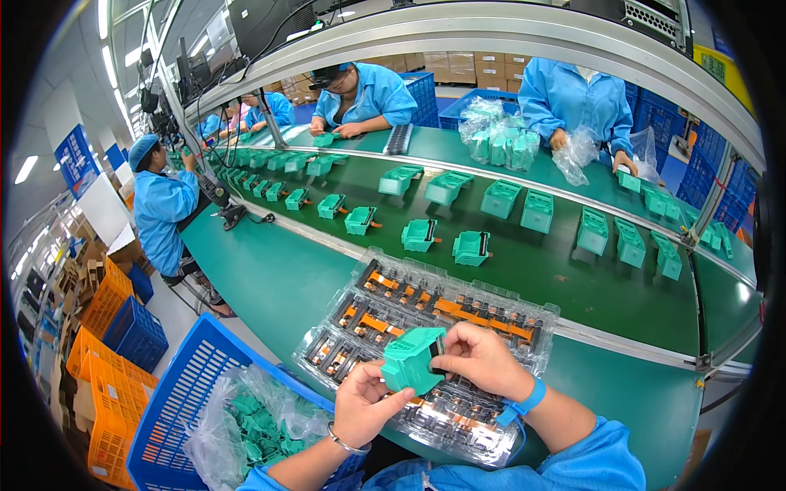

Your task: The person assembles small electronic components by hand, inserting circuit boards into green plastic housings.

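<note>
My left hand point(364, 403) grips a green plastic housing point(412, 360) from its left side and below. At the housing's right side, the fingers of my right hand point(483, 360) pinch a small dark part point(438, 353), partly hidden by them; it touches the opening there. Both hands are above a clear plastic tray point(323, 348) that holds several black parts with orange flat strips point(483, 317). A blue strap point(528, 401) with a cord circles my right wrist, and a metal bangle is on my left.
Beyond the tray, a green conveyor point(565, 286) carries rows of green housings point(471, 247). At lower left stands a blue crate point(176, 401) with bagged green parts point(266, 430). A metal frame beam point(491, 31) crosses overhead. Several co-workers in blue sit or stand along the line.
</note>
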A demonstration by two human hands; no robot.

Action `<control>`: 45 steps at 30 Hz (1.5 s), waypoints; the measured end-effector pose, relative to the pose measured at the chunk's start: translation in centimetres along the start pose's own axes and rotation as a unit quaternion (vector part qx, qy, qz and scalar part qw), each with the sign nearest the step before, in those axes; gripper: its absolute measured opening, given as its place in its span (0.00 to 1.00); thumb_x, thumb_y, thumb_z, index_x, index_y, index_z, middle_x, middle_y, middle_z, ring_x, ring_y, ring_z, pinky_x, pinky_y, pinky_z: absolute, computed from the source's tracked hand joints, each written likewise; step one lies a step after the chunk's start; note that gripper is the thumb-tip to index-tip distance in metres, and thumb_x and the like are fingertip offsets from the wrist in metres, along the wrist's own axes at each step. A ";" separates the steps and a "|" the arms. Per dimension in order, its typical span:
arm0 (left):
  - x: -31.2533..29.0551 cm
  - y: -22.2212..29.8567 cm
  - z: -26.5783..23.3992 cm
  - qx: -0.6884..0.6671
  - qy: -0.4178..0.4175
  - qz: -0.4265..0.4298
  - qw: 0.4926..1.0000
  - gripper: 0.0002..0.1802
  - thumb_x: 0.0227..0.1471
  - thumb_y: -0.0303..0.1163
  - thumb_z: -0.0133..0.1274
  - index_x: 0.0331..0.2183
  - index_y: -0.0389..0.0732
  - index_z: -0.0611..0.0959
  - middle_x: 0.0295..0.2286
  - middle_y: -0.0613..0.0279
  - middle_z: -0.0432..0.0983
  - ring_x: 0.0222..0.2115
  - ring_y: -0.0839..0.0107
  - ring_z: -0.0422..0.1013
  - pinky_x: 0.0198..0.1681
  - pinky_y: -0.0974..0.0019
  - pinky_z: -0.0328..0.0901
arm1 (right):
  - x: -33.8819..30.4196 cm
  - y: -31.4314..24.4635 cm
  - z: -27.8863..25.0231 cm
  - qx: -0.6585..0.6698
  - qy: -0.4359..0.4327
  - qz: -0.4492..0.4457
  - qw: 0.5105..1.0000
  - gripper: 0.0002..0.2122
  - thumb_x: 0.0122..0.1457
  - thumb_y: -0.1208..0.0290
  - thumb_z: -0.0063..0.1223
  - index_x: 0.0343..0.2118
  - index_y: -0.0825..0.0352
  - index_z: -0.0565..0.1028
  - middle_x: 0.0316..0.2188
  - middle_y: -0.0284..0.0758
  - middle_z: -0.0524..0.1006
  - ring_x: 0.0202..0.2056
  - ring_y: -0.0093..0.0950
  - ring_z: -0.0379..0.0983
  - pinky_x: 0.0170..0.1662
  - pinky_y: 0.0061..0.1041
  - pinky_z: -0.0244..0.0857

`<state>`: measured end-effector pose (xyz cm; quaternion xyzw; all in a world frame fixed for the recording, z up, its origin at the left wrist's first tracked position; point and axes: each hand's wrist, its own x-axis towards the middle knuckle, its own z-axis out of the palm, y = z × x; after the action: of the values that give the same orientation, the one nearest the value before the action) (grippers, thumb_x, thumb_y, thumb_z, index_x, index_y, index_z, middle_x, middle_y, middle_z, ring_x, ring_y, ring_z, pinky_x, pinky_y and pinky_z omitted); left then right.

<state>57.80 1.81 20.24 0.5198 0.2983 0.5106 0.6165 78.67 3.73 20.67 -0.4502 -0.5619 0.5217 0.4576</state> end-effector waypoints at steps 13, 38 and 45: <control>0.4 -0.7 0.6 0.067 -0.028 0.061 0.996 0.31 0.42 0.12 0.54 0.47 0.39 0.63 0.51 0.50 0.60 0.55 0.61 0.57 0.55 0.56 0.57 | -2.1 -3.8 -3.0 -0.346 0.116 -0.449 0.816 0.11 0.38 0.80 0.62 0.27 0.68 0.74 0.28 0.37 0.73 0.29 0.34 0.71 0.30 0.27 0.67; -16.3 1.1 -24.4 0.188 0.450 -0.165 0.857 0.18 0.48 0.25 0.52 0.43 0.34 0.71 0.38 0.53 0.73 0.37 0.63 0.72 0.35 0.63 0.71 | 4.6 8.2 -24.9 -0.049 0.297 0.140 0.943 0.07 0.46 0.72 0.58 0.22 0.69 0.72 0.19 0.33 0.70 0.17 0.26 0.70 0.16 0.25 0.69; -23.1 -3.1 -33.6 0.210 0.454 -0.373 0.781 0.20 0.47 0.28 0.55 0.44 0.35 0.73 0.37 0.56 0.73 0.36 0.68 0.72 0.34 0.66 0.71 | 5.5 7.3 -24.9 -0.354 0.323 0.061 0.876 0.12 0.53 0.60 0.53 0.33 0.64 0.72 0.25 0.29 0.70 0.24 0.21 0.68 0.16 0.20 0.62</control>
<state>21.62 -8.36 4.06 0.1925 0.8144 0.3425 0.4271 102.42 13.85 14.59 -0.7589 -0.5014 0.1400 0.3912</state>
